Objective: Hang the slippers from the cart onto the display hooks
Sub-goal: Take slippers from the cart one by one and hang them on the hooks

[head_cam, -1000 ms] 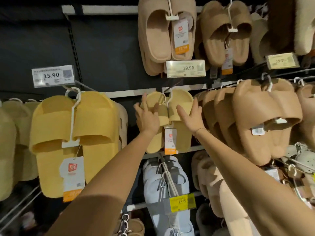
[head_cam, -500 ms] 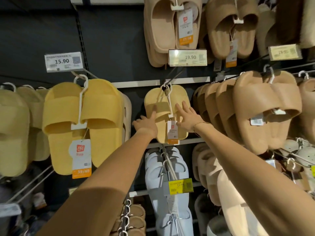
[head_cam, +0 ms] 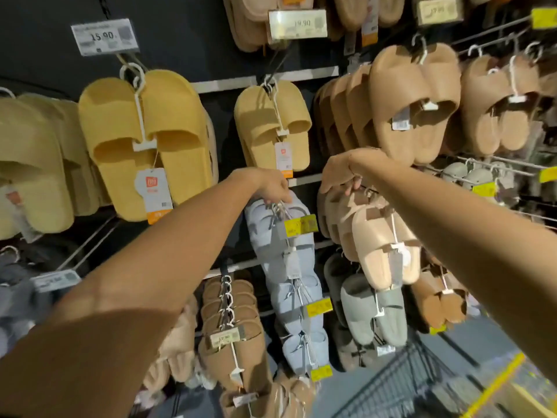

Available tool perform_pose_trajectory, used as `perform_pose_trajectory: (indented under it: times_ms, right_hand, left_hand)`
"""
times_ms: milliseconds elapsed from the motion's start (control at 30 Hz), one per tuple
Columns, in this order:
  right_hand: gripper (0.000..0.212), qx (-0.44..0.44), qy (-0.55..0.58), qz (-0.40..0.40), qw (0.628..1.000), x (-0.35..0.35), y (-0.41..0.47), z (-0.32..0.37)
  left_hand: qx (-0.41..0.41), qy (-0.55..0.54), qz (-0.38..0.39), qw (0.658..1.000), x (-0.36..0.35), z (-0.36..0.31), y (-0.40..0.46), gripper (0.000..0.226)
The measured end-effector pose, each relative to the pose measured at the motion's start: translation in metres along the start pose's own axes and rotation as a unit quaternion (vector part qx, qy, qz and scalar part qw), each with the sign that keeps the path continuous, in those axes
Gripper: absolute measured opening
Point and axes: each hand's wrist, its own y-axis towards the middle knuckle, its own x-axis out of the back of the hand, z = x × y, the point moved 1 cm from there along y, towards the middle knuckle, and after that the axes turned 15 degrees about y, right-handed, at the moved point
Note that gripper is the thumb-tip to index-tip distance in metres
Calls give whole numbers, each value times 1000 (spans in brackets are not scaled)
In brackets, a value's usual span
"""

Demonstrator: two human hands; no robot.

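Note:
A small yellow pair of slippers hangs by its white hanger on a display hook at centre, with no hand on it. My left hand is below that pair, its fingers loosely curled downward just over the hanger hooks of the light blue slippers. My right hand droops from the wrist, its fingertips at the top of a row of beige slippers. Neither hand carries a slipper. The black wire cart shows at the bottom right; its contents are out of sight.
Big yellow slippers hang at left under a 15.90 price tag. Tan slippers crowd the right hooks, grey-green ones and brown ones hang lower. Wire hooks with yellow tags stick out toward me.
Both hands let go of the small yellow pair, which stays on its hook, and dropped to the row below. The camera tilted downward, bringing the cart into view.

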Motion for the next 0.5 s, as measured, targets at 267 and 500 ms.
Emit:
perform_pose_trajectory:
  times_ms: [267, 500]
  right_hand:
    - [54, -140, -31, 145, 979, -77, -75, -92]
    - [43, -198, -45, 108, 973, -151, -188, -159]
  left_hand:
    - [-120, -21, 95, 988, -96, -88, -33, 24]
    - [-237, -51, 114, 964, -168, -184, -73, 17]
